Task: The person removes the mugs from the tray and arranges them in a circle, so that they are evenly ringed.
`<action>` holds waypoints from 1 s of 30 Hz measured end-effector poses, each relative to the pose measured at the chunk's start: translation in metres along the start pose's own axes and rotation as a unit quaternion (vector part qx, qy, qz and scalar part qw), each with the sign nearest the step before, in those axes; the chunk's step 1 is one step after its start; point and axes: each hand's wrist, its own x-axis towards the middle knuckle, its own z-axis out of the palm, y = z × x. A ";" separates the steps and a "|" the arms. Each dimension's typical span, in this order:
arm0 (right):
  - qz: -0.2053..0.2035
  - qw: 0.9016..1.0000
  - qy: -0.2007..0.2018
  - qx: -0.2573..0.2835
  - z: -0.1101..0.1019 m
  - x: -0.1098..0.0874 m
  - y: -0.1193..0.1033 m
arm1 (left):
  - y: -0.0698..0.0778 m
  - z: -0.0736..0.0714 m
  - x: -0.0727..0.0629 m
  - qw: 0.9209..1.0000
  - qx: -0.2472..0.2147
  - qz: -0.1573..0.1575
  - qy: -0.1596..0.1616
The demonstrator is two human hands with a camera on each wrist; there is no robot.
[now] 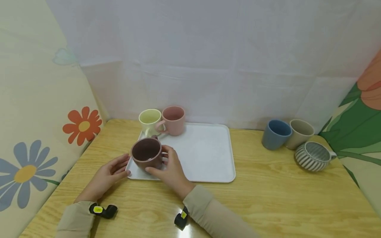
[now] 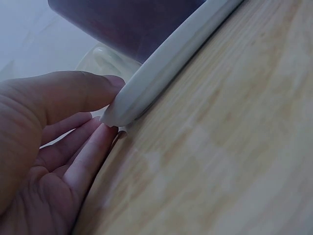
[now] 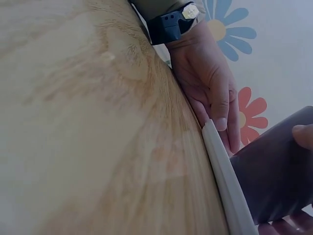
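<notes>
In the head view my right hand (image 1: 173,172) grips a dark brown mug (image 1: 147,152) by its side, thumb in front and fingers round the right. The mug sits upright over the near left corner of a white tray (image 1: 205,152), its handle pointing away. My left hand (image 1: 107,177) is at that corner. The left wrist view shows its thumb on the tray rim (image 2: 156,73) and its fingertips against the corner, pinching it. A pale yellow mug (image 1: 149,119) and a pink mug (image 1: 174,120) stand side by side at the tray's far left.
To the right on the wooden table (image 1: 262,201) stand a blue cup (image 1: 275,135), a beige cup (image 1: 300,132) and a striped grey mug (image 1: 312,158), close together. A white cloth (image 1: 208,66) hangs behind the table, with floral fabric (image 1: 29,132) at both sides.
</notes>
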 end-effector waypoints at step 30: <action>0.005 0.999 0.031 0.021 0.006 0.004 0.004 | -0.003 0.000 0.001 1.000 -0.007 0.013 0.000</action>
